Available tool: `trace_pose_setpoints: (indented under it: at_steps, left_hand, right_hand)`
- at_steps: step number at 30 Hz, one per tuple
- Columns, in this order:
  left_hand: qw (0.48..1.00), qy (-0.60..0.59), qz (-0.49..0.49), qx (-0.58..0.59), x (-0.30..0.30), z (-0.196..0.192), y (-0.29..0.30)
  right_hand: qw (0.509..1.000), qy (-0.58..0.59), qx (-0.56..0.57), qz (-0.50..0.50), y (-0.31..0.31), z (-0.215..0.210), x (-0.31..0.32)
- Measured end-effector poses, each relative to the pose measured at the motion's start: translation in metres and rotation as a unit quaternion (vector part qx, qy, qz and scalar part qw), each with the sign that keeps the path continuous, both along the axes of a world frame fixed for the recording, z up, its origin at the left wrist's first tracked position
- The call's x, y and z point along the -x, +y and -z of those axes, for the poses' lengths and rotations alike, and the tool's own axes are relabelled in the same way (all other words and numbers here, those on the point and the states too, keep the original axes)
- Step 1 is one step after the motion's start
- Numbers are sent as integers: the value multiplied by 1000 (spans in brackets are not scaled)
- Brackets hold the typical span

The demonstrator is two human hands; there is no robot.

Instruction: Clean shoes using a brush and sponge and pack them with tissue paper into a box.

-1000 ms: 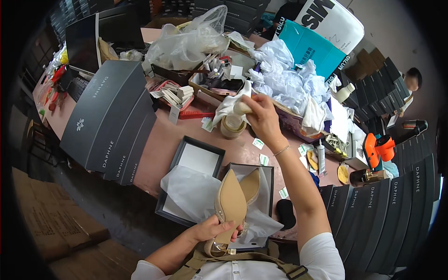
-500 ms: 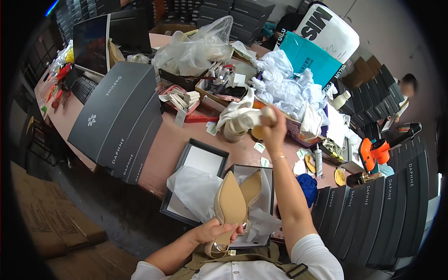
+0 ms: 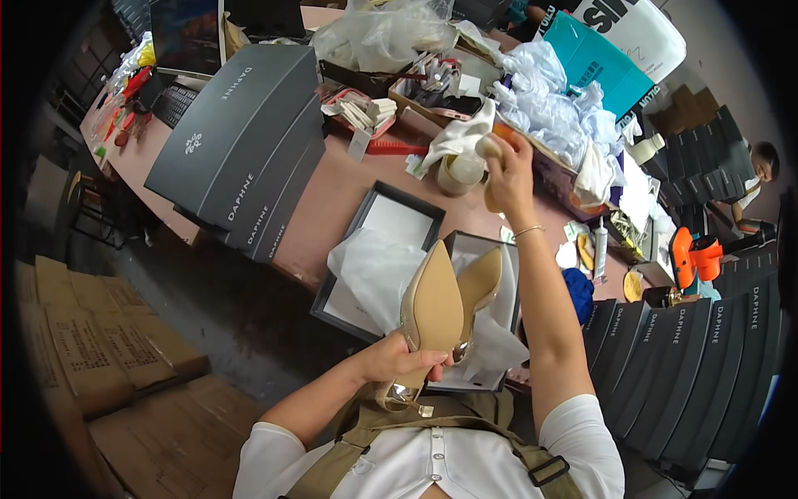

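My left hand (image 3: 401, 358) grips a pair of pointed beige high-heeled shoes (image 3: 437, 299), soles turned up, with shiny gold heels. The second shoe (image 3: 480, 285) lies just behind the first, partly hidden. Across the table my right hand (image 3: 511, 170) is closed on a pale rounded thing (image 3: 490, 151), whose kind I cannot make out. It is beside a small pale pot (image 3: 459, 173) with a white cloth (image 3: 462, 137) behind it. Below the shoes lies an open dark shoebox (image 3: 391, 212) with white tissue paper (image 3: 374, 270) in it.
Dark shoeboxes (image 3: 237, 141) stand at left on the pink table, and more (image 3: 698, 358) at right. Behind are a red tray (image 3: 395, 147), a carton of crumpled bags (image 3: 553, 91) and an orange tool (image 3: 697, 256). Brown cartons (image 3: 108, 349) sit on the floor. Another person (image 3: 756, 170) is far right.
My view has shifted, so the table appears higher in it. My right hand has lowered the pale thing to the right side of the pot. The shoes stay in my left hand.
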State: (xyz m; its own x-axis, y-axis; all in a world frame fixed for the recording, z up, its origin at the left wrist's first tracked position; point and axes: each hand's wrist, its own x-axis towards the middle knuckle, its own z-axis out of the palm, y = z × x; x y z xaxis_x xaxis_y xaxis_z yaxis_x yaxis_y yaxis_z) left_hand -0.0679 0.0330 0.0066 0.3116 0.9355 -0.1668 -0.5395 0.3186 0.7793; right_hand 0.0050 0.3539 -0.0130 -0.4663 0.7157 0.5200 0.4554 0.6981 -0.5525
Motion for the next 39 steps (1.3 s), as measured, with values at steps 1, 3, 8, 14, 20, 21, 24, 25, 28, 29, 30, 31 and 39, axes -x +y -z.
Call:
trace_pose_setpoints:
  at_steps: [1, 3, 8, 14, 20, 21, 24, 25, 28, 29, 30, 31, 39]
  left_hand:
    - [1000, 16, 8, -2, 1, -1, -7]
    - [999, 19, 11, 25, -1, 1, -24]
    - [992, 75, 96, 17, -18, 21, -47]
    - [978, 97, 133, 126, -81, 18, -80]
    - [975, 161, 145, 57, -96, 4, -93]
    - [975, 153, 133, 91, -98, 2, -95]
    - [969, 179, 168, 36, -97, 9, -94]
    - [967, 189, 170, 29, -97, 6, -96]
    - [976, 126, 127, 122, -98, -1, -106]
    - [972, 148, 154, 94, -98, 9, -105]
    - [968, 167, 179, 61, -99, 16, -102]
    - [968, 157, 183, 69, -99, 18, -104]
    - [968, 162, 168, 93, -100, 16, -106]
  right_hand:
    - [999, 20, 28, -18, -11, -9, -7]
    - [992, 34, 88, -79, -51, -41, -26]
    - [960, -86, 171, -202, -220, -69, -123]
    - [949, -76, 26, -305, -286, -38, -171]
    - [966, -32, 12, -258, -313, -41, -192]
    - [962, -43, 28, -267, -319, -50, -192]
    - [986, -91, 48, -134, -278, -37, -182]
    - [985, -97, 32, -139, -280, -33, -182]
    - [971, -38, -4, -237, -331, -49, -191]
    - [972, -66, 30, -223, -319, -40, -192]
    - [983, -49, 46, -171, -304, -47, -184]
    - [985, -42, 52, -160, -301, -45, -183]
    - [989, -58, 35, -134, -292, -24, -176]
